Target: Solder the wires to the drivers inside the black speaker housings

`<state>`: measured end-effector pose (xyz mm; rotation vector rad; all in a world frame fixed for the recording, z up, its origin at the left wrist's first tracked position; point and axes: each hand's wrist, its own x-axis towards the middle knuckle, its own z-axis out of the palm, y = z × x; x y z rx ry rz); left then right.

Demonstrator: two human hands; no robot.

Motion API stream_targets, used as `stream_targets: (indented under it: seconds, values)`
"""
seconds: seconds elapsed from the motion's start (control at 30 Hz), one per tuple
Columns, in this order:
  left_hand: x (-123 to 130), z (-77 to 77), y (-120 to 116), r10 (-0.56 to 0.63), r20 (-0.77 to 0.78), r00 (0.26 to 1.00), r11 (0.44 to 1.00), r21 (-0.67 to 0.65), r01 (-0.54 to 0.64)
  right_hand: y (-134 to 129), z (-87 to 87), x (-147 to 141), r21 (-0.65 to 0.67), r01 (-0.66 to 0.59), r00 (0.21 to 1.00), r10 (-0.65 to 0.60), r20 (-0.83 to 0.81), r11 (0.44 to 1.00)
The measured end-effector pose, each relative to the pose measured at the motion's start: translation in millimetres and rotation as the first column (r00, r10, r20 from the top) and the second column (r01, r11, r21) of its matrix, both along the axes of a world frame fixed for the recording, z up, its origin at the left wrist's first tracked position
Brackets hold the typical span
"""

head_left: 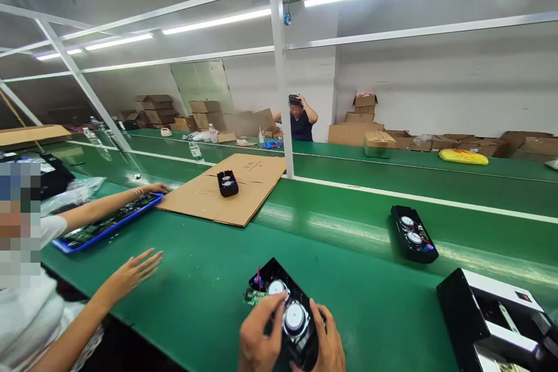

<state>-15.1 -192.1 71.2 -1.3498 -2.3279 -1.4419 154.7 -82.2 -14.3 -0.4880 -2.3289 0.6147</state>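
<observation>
A black speaker housing (297, 295) lies at an angle over the green table, low in the middle of the head view. Two silver-rimmed speaker drivers with white backs show in its open side, the nearer driver (294, 318) and the farther driver (276, 288). My right hand (326, 337) grips the housing along its right side. Between the drivers, my left hand (263, 331) has thumb and forefinger bent together; whatever they pinch is hidden. A small green circuit board (253, 296) sticks out at the left edge, beside red wires and a blue part (258, 280).
A similar housing (414, 235) sits farther right, behind a black-and-white machine (488, 314). Another housing (228, 183) rests on flat cardboard (257, 209). At left, a co-worker's hand (131, 273) is spread; their other hand (157, 188) is by a blue tray (108, 232). A white post (279, 70) rises ahead.
</observation>
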Motion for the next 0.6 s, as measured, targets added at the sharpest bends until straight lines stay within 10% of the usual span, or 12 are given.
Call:
stream_targets:
  seconds: [0.2,0.37,0.6]
  values:
    - [-46.8,18.8,-13.4,0.183,0.164,0.969,0.978,0.073,-0.197,46.0,52.4,77.6,-0.373,-0.059,0.978,0.128,0.165,0.926]
    - [-17.5,-8.5,18.8,-0.08,0.285,0.955,0.993,-0.056,0.1,75.7,96.5,165.6,-0.543,-0.032,0.965,0.168,0.203,0.839]
    - [47.3,-28.3,52.9,-0.485,0.379,0.788,0.801,-0.17,0.574,72.1,107.7,224.6,-0.491,0.199,0.951,-0.047,0.304,0.848]
